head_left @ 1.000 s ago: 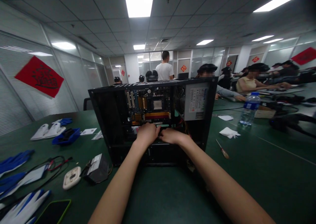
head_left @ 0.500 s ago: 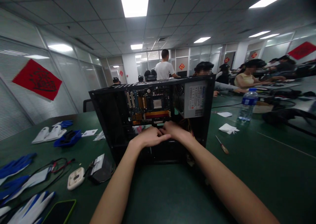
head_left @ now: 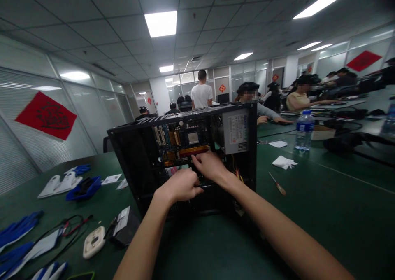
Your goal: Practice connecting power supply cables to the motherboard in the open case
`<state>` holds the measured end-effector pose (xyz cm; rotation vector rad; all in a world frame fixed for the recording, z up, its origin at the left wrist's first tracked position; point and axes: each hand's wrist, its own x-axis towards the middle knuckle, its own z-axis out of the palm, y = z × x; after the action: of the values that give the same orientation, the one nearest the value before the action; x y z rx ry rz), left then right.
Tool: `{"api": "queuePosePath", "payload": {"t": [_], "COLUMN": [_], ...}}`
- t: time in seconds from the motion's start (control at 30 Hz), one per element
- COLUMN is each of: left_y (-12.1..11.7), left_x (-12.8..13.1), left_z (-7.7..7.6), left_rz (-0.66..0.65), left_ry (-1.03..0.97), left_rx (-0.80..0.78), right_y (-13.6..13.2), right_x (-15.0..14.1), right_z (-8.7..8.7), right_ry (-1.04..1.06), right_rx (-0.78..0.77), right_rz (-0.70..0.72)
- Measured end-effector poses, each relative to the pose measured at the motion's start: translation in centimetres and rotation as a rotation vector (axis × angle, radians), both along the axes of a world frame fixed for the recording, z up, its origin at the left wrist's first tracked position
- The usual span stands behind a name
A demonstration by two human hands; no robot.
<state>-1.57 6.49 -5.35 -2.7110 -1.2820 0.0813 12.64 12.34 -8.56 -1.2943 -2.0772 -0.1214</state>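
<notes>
An open black computer case [head_left: 131, 164] stands in front of me, its inside facing me. A motherboard [head_left: 182, 136] with a bare square chip in its middle is mounted in it. At the upper right sits a grey power supply [head_left: 236, 132]. My right hand [head_left: 210, 166] reaches to the motherboard's lower edge, fingers curled and thumb by the red and yellow slots. My left hand [head_left: 181, 184] is closed just below and left of it, inside the case opening. Whatever the fingers of either hand hold is hidden. Thin coloured wires [head_left: 237, 173] hang below the power supply.
Left on the green table lie blue-and-white gloves [head_left: 18, 226], a blue tray [head_left: 83, 189], a dark box-shaped part [head_left: 125, 226] and a cream square object [head_left: 94, 242]. On the right are a screwdriver [head_left: 278, 185], crumpled tissue [head_left: 284, 162] and water bottle [head_left: 304, 131]. People sit beyond.
My right hand has risen toward the motherboard's lower edge, and my left hand has dropped a little, so they overlap less. The head view has tilted up slightly and shifted.
</notes>
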Motion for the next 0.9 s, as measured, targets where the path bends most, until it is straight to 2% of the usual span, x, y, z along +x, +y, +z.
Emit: {"api": "queuePosePath", "payload": {"t": [0.17, 0.27, 0.37, 0.43, 0.47, 0.53, 0.63, 0.7, 0.8, 0.9], "left_y": [-0.9, -2.1, -3.5, -4.2, -4.5, -4.8, -4.4, -3.9, -3.6, -4.0], "left_x": [0.6, 0.3, -1.3, -2.9, -3.6, -4.9, -5.5, -5.1, -3.6, -2.0], "left_z": [0.5, 1.5, 3.3, 4.6, 5.2, 6.2, 6.8, 6.7, 6.2, 6.0], "left_rz": [0.062, 0.153, 0.208, 0.169, 0.139, 0.124, 0.108, 0.082, 0.026, -0.043], "left_ry": [0.031, -0.064, -0.207, -0.312, -0.366, -0.470, -0.657, -0.820, -1.048, -1.136], "left_rx": [0.028, -0.068, -0.237, -0.334, -0.346, -0.271, -0.178, -0.220, -0.309, -0.361], "right_y": [-0.7, -1.3, -1.8, -2.0, -2.1, -2.2, -2.8, -3.4, -4.6, -5.7], "right_x": [0.7, 1.3, 1.4, 1.3, 1.2, 1.1, 1.1, 1.2, 1.7, 2.4], "right_z": [0.9, 1.4, 1.8, 2.3, 2.5, 2.9, 3.3, 3.4, 3.5, 3.9], "right_ry": [0.270, 0.498, 0.716, 0.862, 0.932, 1.026, 0.948, 0.799, 0.622, 0.441], "right_rx": [0.161, 0.184, 0.102, 0.001, -0.056, -0.153, -0.250, -0.298, -0.330, -0.314], "right_rz": [0.075, 0.207, 0.338, 0.402, 0.425, 0.463, 0.543, 0.578, 0.558, 0.495]}}
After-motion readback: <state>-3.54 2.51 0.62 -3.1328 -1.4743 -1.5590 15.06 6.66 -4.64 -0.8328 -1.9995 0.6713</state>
